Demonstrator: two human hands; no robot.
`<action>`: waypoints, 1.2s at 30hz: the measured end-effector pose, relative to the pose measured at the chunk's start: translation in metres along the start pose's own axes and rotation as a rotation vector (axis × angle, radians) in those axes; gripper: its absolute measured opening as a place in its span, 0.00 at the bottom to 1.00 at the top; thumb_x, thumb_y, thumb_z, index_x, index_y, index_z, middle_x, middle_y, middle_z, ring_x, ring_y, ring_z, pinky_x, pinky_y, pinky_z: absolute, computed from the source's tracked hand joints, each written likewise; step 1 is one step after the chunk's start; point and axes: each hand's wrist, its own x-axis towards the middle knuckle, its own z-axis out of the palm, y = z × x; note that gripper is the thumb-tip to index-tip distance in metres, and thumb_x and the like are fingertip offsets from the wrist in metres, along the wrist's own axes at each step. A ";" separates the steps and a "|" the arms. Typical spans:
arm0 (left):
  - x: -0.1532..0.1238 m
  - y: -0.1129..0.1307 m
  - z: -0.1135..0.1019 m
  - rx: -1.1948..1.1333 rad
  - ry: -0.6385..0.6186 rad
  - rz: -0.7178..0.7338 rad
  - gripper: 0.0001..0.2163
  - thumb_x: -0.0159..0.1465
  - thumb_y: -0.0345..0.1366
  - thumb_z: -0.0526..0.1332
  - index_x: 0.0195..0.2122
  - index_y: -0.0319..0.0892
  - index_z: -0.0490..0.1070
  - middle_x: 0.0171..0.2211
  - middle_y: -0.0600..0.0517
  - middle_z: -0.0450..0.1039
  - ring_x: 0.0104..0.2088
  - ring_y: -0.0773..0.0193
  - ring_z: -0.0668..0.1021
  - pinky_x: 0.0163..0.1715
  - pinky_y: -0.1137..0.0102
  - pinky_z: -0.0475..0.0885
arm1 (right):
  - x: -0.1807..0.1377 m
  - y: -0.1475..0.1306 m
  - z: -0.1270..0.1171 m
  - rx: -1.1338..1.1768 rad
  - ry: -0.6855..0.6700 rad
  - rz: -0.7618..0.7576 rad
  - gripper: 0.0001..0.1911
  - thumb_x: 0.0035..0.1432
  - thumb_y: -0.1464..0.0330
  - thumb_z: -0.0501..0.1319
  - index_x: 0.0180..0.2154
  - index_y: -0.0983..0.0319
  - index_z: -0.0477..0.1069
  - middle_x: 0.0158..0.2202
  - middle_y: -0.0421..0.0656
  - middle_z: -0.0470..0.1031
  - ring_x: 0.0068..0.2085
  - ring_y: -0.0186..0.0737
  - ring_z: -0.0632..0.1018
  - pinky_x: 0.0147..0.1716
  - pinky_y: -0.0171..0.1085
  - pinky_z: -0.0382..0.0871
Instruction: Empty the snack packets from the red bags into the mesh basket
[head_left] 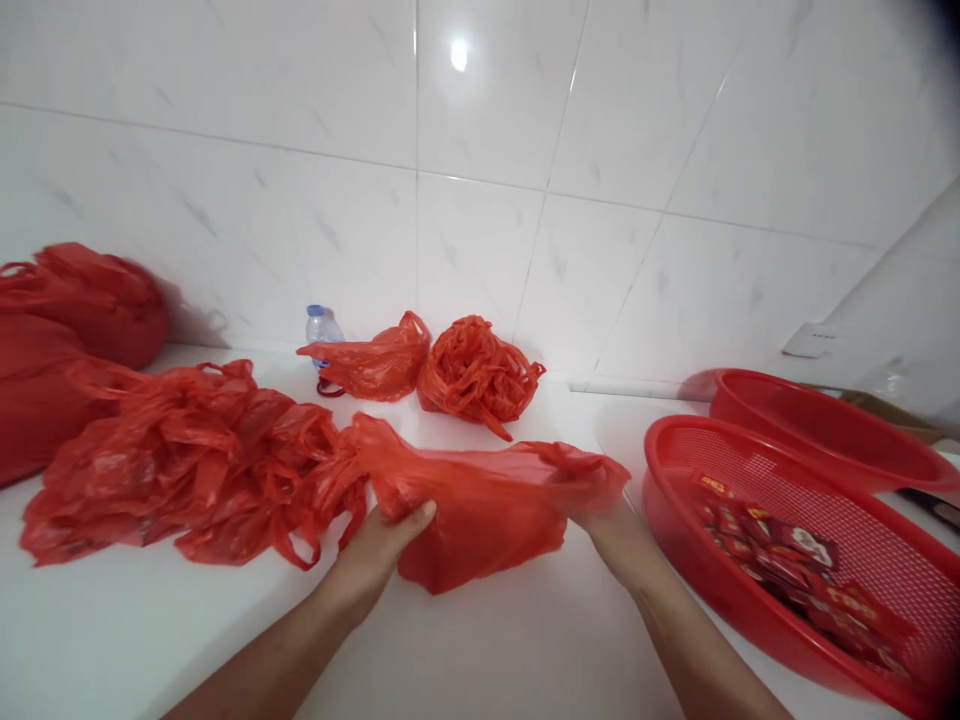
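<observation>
A thin red plastic bag [480, 520] is stretched between my two hands over the white table. My left hand [390, 535] grips its left side, thumb lying on the outside and the other fingers hidden by the plastic. At the bag's upper right, my right hand [596, 505] is mostly covered by the plastic and slightly blurred; its fingers do not show. Left of the bag lies a loose heap of red plastic bags [202, 460], close to my left hand. To the right stands a red mesh basket [667, 490] holding several red-wrapped packets [802, 560].
Behind the bag, a bundle of red bags [480, 375] and another crumpled red bag [382, 360] lie by the tiled wall. A clear bottle with a blue cap [319, 325] stands there too. Large full red bags [75, 330] sit far left. A second red basket [810, 420] is behind the first.
</observation>
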 end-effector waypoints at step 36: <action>0.083 0.003 0.020 -0.452 -0.110 -0.091 0.06 0.58 0.29 0.63 0.37 0.37 0.73 0.33 0.47 0.79 0.33 0.60 0.81 0.40 0.68 0.76 | 0.080 0.026 0.033 0.763 -0.056 0.096 0.07 0.46 0.67 0.64 0.21 0.58 0.66 0.18 0.35 0.63 0.24 0.34 0.70 0.33 0.36 0.70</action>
